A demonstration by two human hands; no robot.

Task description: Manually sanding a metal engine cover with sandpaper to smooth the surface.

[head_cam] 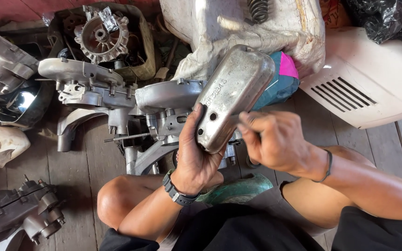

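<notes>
My left hand (195,155) grips the lower end of a rounded grey metal engine cover (234,93) and holds it up, tilted toward the upper right. Two small holes show near its lower end. My right hand (273,142) is closed around a thin tool right beside the cover's lower edge; the tool's tip is hidden behind the cover. A dark watch sits on my left wrist and a thin band on my right. Under the cover lies a grey engine block (164,107) on the wooden floor.
Engine casings (77,81) and a finned flywheel (102,35) lie at the upper left. Another casing (17,216) sits at the lower left. A white vented body panel (373,88) is at the right, a wrapped white bundle (201,28) and teal-and-pink bag (282,79) behind.
</notes>
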